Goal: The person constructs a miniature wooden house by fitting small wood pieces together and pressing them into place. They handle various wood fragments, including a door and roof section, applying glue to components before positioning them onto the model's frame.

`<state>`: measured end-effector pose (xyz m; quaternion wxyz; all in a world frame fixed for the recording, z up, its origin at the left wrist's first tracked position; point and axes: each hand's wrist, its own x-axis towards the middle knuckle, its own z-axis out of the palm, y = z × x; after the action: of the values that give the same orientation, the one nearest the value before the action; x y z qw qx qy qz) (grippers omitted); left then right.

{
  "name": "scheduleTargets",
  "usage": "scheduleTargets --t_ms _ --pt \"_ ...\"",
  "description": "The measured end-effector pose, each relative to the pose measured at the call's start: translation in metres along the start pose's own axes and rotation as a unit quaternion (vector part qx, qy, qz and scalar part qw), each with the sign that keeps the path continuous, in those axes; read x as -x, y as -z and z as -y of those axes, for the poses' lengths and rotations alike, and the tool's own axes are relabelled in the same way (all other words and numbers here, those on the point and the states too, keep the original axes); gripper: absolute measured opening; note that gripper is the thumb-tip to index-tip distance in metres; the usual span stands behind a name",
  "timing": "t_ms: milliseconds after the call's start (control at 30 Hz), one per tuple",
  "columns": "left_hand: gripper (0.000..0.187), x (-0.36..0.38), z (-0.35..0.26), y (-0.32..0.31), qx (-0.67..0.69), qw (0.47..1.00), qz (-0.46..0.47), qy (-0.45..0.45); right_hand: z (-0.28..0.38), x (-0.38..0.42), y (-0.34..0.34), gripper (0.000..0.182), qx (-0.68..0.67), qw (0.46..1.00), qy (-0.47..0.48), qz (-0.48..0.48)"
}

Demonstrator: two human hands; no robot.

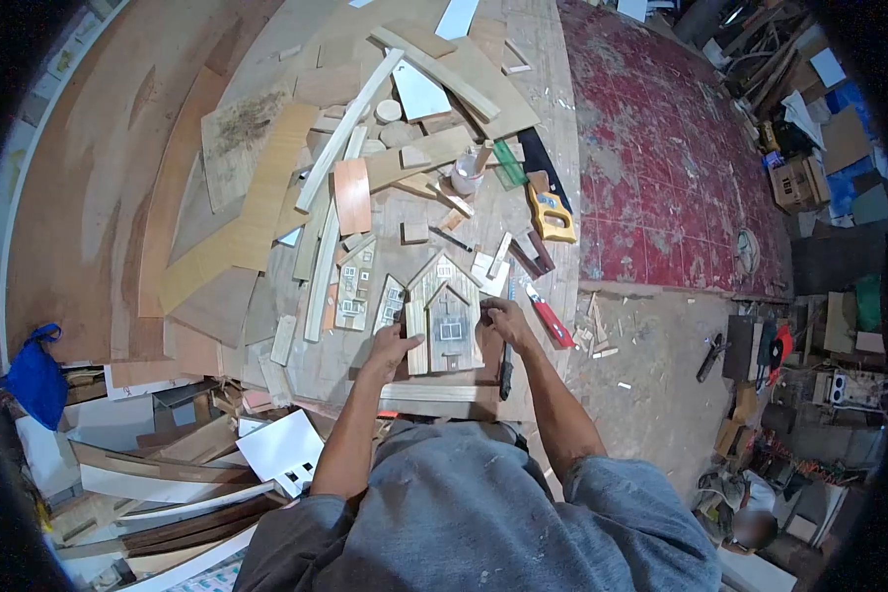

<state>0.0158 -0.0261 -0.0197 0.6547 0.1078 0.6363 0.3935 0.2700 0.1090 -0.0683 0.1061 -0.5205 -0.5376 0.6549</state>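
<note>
A small wooden house piece [451,332] with a pointed roof and a window drawn on its front lies near the table's front edge. My left hand [393,352] holds its left side, thumb on the front face. On its right side, my right hand [506,323] has its fingers closed at the edge. Two more wooden pieces with drawn windows, a tall one [353,288] and a narrow one [389,304], lie to the left. A dark pen-like tool [505,373] is below my right hand.
A red-handled cutter [548,318] and a yellow-handled saw [551,215] lie to the right. Beyond are a glue cup [466,179], wood strips [350,128] and boards. A blue bag [36,377] is at far left. Wood scraps fill the lower left.
</note>
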Motion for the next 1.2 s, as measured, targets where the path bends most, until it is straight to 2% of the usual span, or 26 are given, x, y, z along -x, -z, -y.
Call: scheduleTargets --t_ms 67,100,133,200,267,300,333,400,467,533,600,667,700,767,867,967,1033,1100,1200 --pt "0.027 0.002 0.0 0.001 -0.076 0.996 -0.034 0.011 0.006 -0.025 0.007 0.04 0.078 0.993 0.086 -0.027" --pt "0.032 -0.005 0.01 0.004 -0.082 0.996 -0.035 -0.006 -0.003 -0.048 0.009 0.041 0.145 0.955 0.234 -0.11" --pt "0.032 -0.004 0.009 0.002 -0.081 0.996 -0.037 -0.005 0.026 -0.053 0.022 0.041 0.177 0.96 0.214 -0.047" --pt "0.038 -0.001 0.003 -0.009 -0.007 1.0 0.01 -0.008 0.017 -0.088 0.016 0.039 0.107 0.923 0.313 -0.194" --pt "0.054 -0.016 0.01 -0.01 -0.055 0.998 0.022 -0.006 0.037 -0.068 0.017 0.036 0.126 0.929 0.275 -0.213" --pt "0.054 -0.034 0.025 -0.011 -0.081 0.996 -0.027 -0.023 0.051 -0.06 0.019 0.035 0.149 0.931 0.239 -0.233" --pt "0.055 -0.042 0.029 -0.015 -0.104 0.991 -0.076 -0.041 0.055 -0.049 0.016 0.035 0.151 0.931 0.241 -0.23" --pt "0.056 -0.052 0.028 -0.02 -0.077 0.993 -0.082 -0.036 0.046 -0.013 0.004 0.035 0.26 0.918 0.133 -0.269" --pt "0.058 -0.057 0.022 -0.025 -0.052 0.995 -0.085 -0.028 0.017 0.001 -0.009 0.033 0.304 0.913 0.052 -0.267" --pt "0.053 -0.07 0.025 -0.023 0.009 0.998 -0.06 -0.013 -0.005 0.006 -0.02 0.031 0.266 0.924 0.075 -0.265" --pt "0.047 -0.079 0.027 -0.024 0.0 0.996 -0.072 -0.044 -0.014 0.005 -0.022 0.029 0.228 0.932 0.1 -0.263" --pt "0.072 -0.073 0.017 -0.027 -0.045 0.997 -0.061 -0.006 -0.016 0.003 -0.024 0.027 0.207 0.94 0.11 -0.25" --pt "0.072 -0.076 0.018 -0.028 -0.043 0.997 -0.064 -0.007 -0.013 0.004 -0.025 0.027 0.207 0.94 0.112 -0.248" --pt "0.061 -0.081 0.021 -0.032 -0.131 0.983 -0.13 -0.004 -0.009 0.007 -0.026 0.025 0.183 0.945 0.118 -0.245" --pt "0.054 -0.045 -0.02 -0.043 -0.154 0.983 -0.087 0.039 -0.018 0.002 -0.024 0.024 0.223 0.934 0.131 -0.244" --pt "0.054 -0.084 0.016 -0.03 -0.191 0.971 -0.143 0.0 -0.02 0.0 -0.023 0.023 0.225 0.931 0.146 -0.248" --pt "0.057 -0.08 0.015 -0.033 -0.214 0.96 -0.176 -0.025 -0.022 -0.001 -0.022 0.023 0.231 0.93 0.147 -0.244" --pt "0.042 -0.071 0.013 -0.041 -0.279 0.913 -0.281 -0.1 -0.02 -0.003 -0.022 0.023 0.234 0.93 0.146 -0.243" --pt "0.049 -0.063 0.0 -0.041 -0.303 0.923 -0.23 -0.06 -0.015 0.0 -0.024 0.024 0.256 0.923 0.129 -0.256"
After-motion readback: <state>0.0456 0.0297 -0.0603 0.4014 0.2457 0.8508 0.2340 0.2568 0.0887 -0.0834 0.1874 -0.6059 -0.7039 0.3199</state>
